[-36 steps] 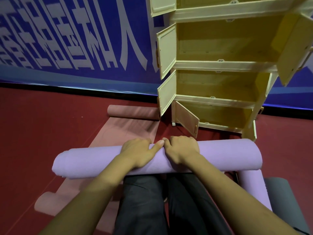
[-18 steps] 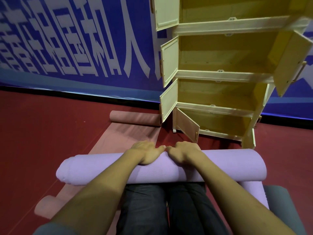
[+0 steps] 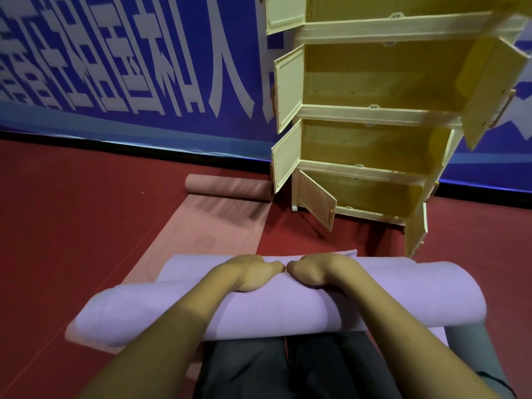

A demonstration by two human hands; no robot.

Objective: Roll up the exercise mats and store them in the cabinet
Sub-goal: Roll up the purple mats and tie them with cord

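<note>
though fingertips hide, both hands (image 3: 285, 270) curl over the lilac mat (image 3: 403, 295).

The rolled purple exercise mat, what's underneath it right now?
Under the rolled purple exercise mat lie its last flat strip, the pink mat at left and dark-trousered knees. The floor directly beneath is covered.

the single head-worn view looked forward and down from just above the person's forearms, close over the left hand (image 3: 253, 273) and right hand (image 3: 315, 269). beyond the hands it faced the cabinet (image 3: 374, 116); the banner (image 3: 129, 59) stood beyond and left.
</note>
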